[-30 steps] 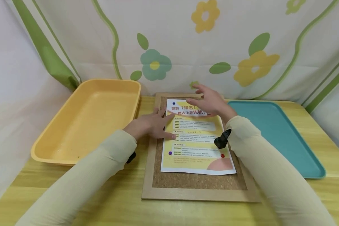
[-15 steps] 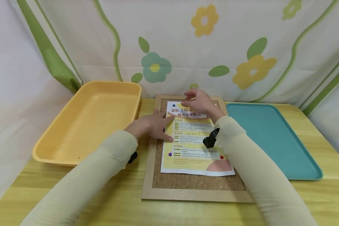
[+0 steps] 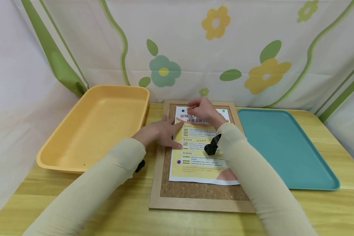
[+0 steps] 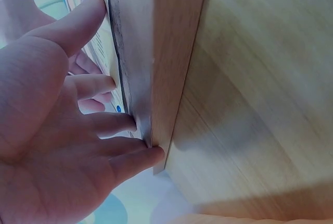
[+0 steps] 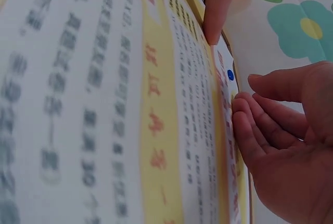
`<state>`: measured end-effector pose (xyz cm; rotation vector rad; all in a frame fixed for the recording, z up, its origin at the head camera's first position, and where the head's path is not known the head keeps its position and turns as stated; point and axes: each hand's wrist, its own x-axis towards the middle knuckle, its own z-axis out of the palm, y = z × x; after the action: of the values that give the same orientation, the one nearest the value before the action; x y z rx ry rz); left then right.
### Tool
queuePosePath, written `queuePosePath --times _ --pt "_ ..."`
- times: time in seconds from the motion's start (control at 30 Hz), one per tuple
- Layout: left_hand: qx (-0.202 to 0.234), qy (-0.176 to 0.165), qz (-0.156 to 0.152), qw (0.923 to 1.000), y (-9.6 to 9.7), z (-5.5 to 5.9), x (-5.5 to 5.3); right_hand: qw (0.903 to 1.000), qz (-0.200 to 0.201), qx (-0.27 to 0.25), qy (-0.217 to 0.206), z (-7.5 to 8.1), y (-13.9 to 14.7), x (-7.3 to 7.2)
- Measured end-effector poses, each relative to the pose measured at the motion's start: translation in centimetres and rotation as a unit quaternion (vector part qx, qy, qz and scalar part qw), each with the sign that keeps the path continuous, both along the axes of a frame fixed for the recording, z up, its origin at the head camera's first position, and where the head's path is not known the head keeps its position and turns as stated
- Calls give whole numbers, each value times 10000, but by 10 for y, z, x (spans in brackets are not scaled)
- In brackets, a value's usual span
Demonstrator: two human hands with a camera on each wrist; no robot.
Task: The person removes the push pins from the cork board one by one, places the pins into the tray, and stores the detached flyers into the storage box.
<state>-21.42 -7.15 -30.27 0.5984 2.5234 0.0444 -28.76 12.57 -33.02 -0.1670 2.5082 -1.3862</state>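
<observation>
A printed yellow-and-white poster (image 3: 199, 172) lies on a wood-framed cork board (image 3: 206, 191). Round pins mark it: blue (image 3: 183, 110) at top left, green (image 3: 223, 110) at top right, purple (image 3: 178, 161) at lower left. My left hand (image 3: 165, 132) rests with fingers spread over the poster's left edge; in the left wrist view its little finger (image 4: 140, 162) touches the wooden frame (image 4: 174, 57). At the poster's top, close to the blue pin (image 5: 230, 75), my right hand (image 5: 291, 130) touches the paper with extended fingers, thumb apart. Nothing shows in its grasp.
On the left stands a deep yellow tray (image 3: 100, 127) with a few dark specks in it. A flat teal tray (image 3: 286, 147) lies at the right of the board. Behind the wooden table (image 3: 118, 209) hangs a flowered curtain (image 3: 194, 42).
My right hand has come down and left onto the poster's top, uncovering the green pin. My right forearm now covers the red pin at lower right. The left hand stays in place.
</observation>
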Motion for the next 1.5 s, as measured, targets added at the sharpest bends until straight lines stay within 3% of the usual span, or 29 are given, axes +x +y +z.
queuePosePath --times 0.4,0.7,1.3,1.5 --pt "-137 71 -69 9999 5 1 3 9988 -352 210 -273 -6 -4 -2" --pt "-244 96 8 9997 8 2 4 9982 -544 147 -206 -10 -7 -2" --pt "-271 132 -212 9993 16 0 1 9948 -940 131 -377 -11 -3 -2" --pt "-282 139 -216 9993 17 -2 2 9953 -904 200 -272 -13 -2 -1"
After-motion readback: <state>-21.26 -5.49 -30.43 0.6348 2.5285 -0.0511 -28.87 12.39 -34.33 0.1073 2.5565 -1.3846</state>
